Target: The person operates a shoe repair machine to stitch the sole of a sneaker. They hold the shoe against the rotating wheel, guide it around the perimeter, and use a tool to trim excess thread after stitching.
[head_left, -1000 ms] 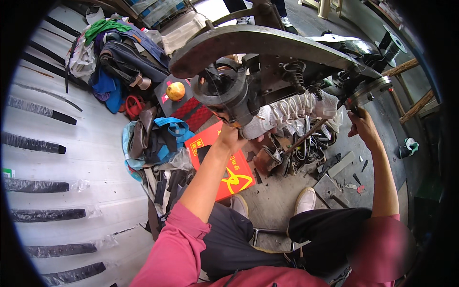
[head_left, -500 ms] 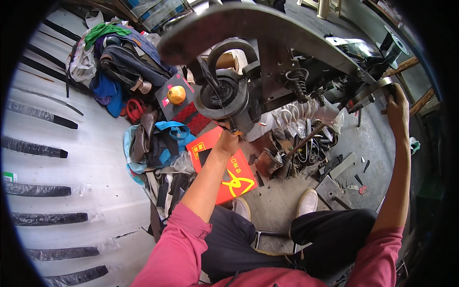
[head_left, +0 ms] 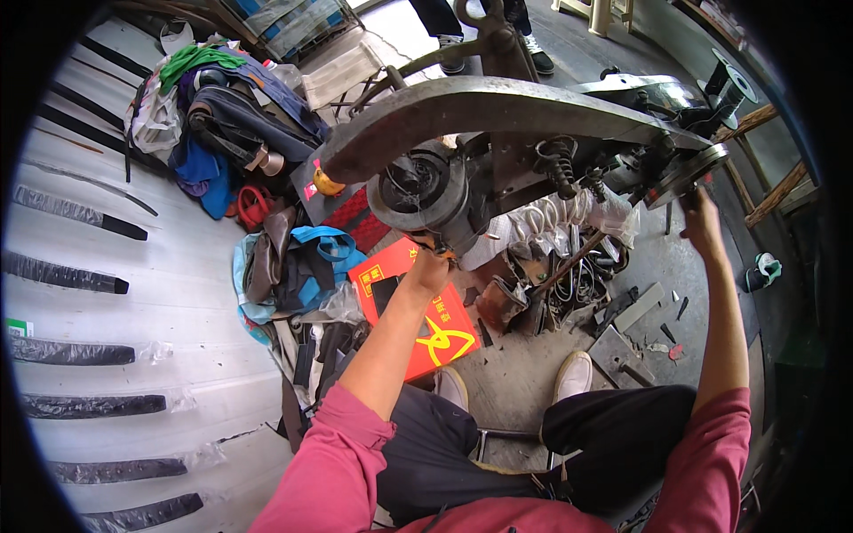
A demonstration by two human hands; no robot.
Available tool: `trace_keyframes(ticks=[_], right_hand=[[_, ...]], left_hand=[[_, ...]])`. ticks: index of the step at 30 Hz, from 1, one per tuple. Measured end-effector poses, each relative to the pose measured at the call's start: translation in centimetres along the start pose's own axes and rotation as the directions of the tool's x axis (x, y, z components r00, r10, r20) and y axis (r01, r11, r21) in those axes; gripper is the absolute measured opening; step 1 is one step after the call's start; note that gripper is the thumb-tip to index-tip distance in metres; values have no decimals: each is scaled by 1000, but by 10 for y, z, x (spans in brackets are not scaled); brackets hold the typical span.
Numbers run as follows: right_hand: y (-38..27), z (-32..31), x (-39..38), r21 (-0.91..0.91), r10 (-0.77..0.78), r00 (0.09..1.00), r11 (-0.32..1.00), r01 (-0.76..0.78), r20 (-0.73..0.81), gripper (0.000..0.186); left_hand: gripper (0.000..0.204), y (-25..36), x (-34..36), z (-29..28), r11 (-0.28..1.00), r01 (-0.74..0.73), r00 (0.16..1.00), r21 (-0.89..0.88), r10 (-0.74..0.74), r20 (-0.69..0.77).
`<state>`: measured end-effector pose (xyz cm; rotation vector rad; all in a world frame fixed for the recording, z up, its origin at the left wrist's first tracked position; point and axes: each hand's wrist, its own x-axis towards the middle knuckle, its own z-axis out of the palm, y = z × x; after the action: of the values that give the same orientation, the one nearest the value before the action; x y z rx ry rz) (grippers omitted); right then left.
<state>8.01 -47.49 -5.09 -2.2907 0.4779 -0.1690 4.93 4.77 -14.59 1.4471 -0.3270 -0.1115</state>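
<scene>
A heavy dark metal sewing machine [head_left: 498, 107] fills the upper middle, its long arm crossing the view. A white laced shoe [head_left: 542, 222] lies under it, largely covered by the mechanism. My left hand [head_left: 429, 271] is curled below the machine's round head [head_left: 418, 200] at the shoe's toe end, gripping the shoe; its fingertips are hidden. My right hand [head_left: 700, 218] is closed on the handle of the metal handwheel [head_left: 711, 160] at the machine's right end. A red box [head_left: 444, 342] with yellow markings lies below my left hand.
A white ridged surface [head_left: 98, 311] with black wrapped strips spans the left, beside piled bags and cloth [head_left: 213, 124]. A yellow fruit [head_left: 327, 185] sits behind. Scraps and tangled parts [head_left: 586, 266] lie beneath the machine. Another person's feet [head_left: 538, 58] show at top, near wooden bars [head_left: 773, 200].
My right hand swung up and outward around the handwheel, then came back down and left. The machine's long arm rose, then dropped again. My left hand stayed beneath the head.
</scene>
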Motion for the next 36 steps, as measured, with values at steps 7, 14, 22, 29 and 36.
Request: trace_keyframes(ticks=[7, 14, 22, 29, 36], right_hand=[[-101, -3, -76, 44, 8, 908, 999, -29, 420, 33], [-108, -61, -41, -58, -239, 948, 971, 232, -209, 16], [10, -29, 21, -209, -278, 932, 950, 231, -235, 19], [-54, 7, -50, 69, 66, 887, 992, -109, 457, 33], [-127, -44, -70, 84, -225, 972, 972, 219, 63, 19]], left_hand=[[54, 2, -2, -2, 996, 1, 1000, 86, -2, 13], [59, 9, -5, -2, 991, -30, 999, 127, 28, 15], [65, 7, -2, -5, 1000, 17, 1000, 10, -17, 5], [61, 8, -7, -3, 1000, 7, 1000, 14, -8, 20], [60, 20, -5, 0, 999, 33, 999, 39, -32, -28]])
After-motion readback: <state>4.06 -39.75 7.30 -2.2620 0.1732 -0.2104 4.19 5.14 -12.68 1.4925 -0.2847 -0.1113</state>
